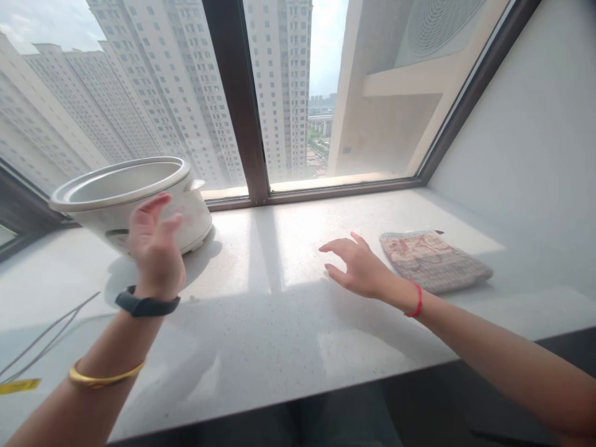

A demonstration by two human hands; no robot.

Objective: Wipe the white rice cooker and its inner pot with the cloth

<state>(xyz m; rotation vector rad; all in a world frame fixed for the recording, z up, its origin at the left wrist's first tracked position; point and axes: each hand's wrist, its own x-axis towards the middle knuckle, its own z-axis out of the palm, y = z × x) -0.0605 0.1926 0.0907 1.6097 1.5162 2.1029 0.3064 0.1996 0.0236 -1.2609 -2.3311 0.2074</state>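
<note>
A white slow-cooker-like pot [186, 217] without a lid stands on the sill at the left, close to the window. In front of its side my left hand [156, 239] is raised with the fingers apart, slightly blurred; nothing is in it, and whether it touches the pot I cannot tell. My right hand [356, 267] hovers over the sill near the middle, fingers spread and holding nothing. Just right of it lies a folded patterned cloth [433, 261], pinkish at the back and checked grey in front.
The white speckled windowsill [261, 347] runs across the view, its front edge dropping off to a dark area below. A brown window frame [237, 105] borders the back. A thin cord [56, 329] with a yellow tag [21, 386] lies at the left. A white wall [526, 161] closes the right side.
</note>
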